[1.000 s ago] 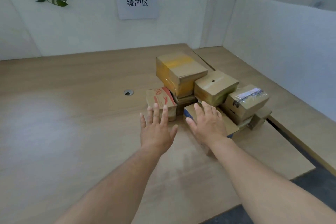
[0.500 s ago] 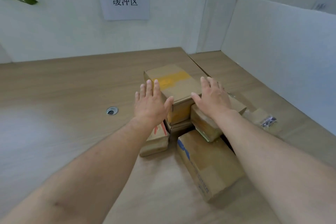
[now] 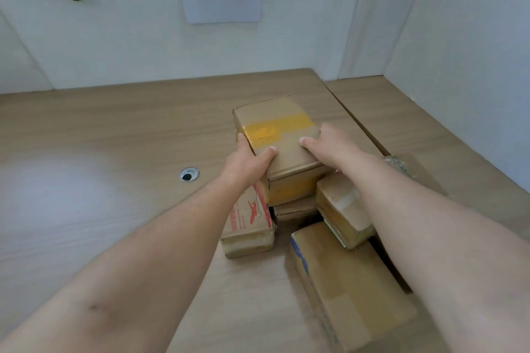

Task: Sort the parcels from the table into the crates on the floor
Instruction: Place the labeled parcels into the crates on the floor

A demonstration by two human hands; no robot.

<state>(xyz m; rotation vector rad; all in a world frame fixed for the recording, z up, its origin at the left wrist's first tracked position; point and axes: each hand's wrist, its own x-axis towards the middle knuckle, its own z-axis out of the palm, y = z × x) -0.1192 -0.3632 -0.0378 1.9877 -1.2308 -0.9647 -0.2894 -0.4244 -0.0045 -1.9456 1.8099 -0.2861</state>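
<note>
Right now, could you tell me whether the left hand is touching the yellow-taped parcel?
Touching. The head view shows the left hand clasping the yellow-taped parcel, thumb on top.

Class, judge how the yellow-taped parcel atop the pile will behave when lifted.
Probably stiff: the yellow-taped parcel shows square edges between left hand and right hand. Its glossy tape may slip. Perched on other parcels, it could tip.
</note>
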